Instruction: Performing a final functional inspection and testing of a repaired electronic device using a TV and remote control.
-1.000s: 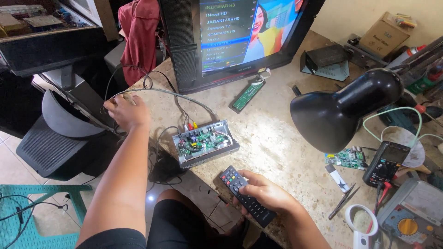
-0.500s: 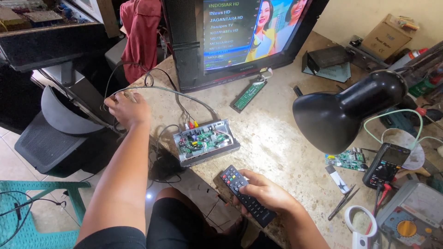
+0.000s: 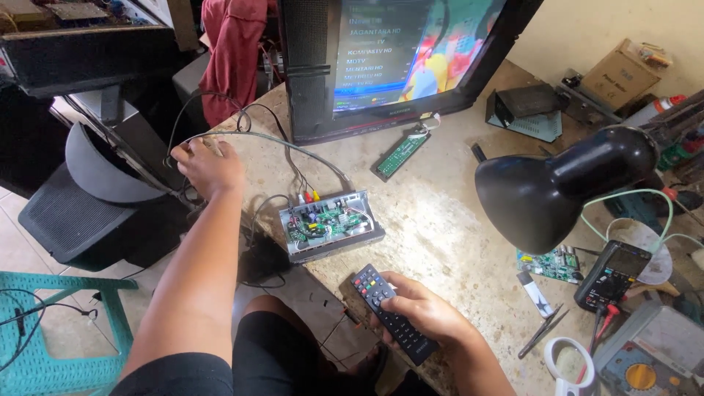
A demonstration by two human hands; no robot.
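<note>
My right hand [image 3: 429, 315] grips a black remote control [image 3: 385, 306] with coloured buttons, thumb on its keys, near the front edge of the stone workbench [image 3: 440, 213]. My left hand [image 3: 209, 165] rests at the bench's left corner on a bundle of grey and black cables [image 3: 249, 136]. Between the hands lies an opened set-top box [image 3: 330, 224] with its green circuit board exposed and cables plugged into its back. Behind it stands a black television [image 3: 389, 59] with a channel list on its lit screen.
A black desk lamp [image 3: 557, 187] hangs over the bench at right. A narrow green circuit strip [image 3: 400, 155] lies by the television. A multimeter [image 3: 612, 275], small board [image 3: 550, 264], magnifier [image 3: 568, 363] and cardboard box [image 3: 620, 73] crowd the right. A teal stool [image 3: 51, 337] stands lower left.
The picture and channel list on the television screen have changed. Both hands keep their places, the right still on the remote, the left on the cables.
</note>
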